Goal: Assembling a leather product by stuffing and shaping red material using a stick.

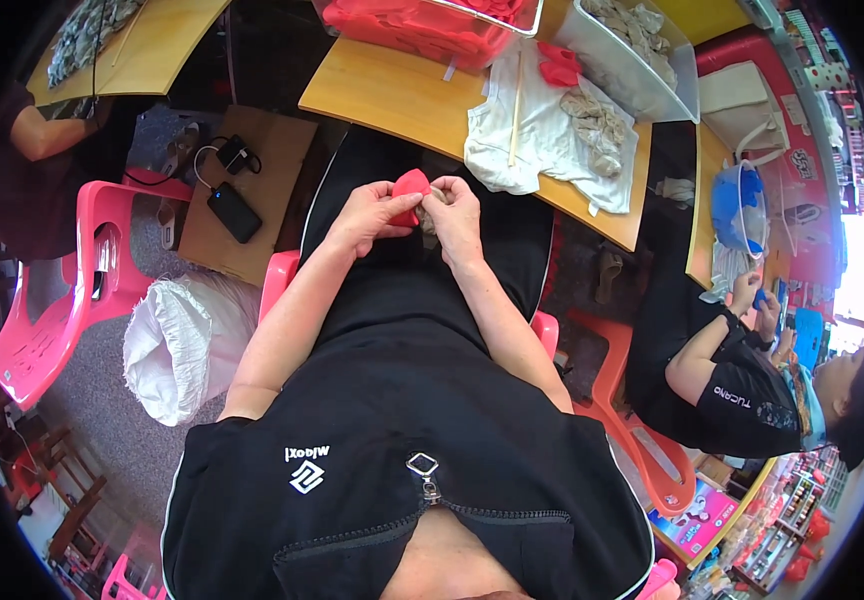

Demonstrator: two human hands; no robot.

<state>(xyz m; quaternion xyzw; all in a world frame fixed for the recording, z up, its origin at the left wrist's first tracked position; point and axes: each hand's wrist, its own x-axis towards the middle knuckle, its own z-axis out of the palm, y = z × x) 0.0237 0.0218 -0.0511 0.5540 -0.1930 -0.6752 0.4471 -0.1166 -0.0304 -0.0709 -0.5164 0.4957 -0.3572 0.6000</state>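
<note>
Above my lap, both hands are close together on a small red cloth piece [411,184]. My left hand [374,215] pinches it between thumb and fingers. My right hand [455,218] is pinched at its right edge, with a bit of beige fabric [428,222] hanging below between the hands. How the red and beige pieces join is hidden by my fingers. On the table beyond lie a white cloth [497,120], a thin wooden stick [517,110], another red piece [559,66] and a crumpled beige bundle [593,130].
A wooden table [382,80] stands ahead, bearing a clear bin of red pieces [417,35] and a bin of beige fabric [642,85]. A white sack [187,345] and a pink chair [77,300] are at left. A co-worker [742,380] sits at right, another person [37,170] far left.
</note>
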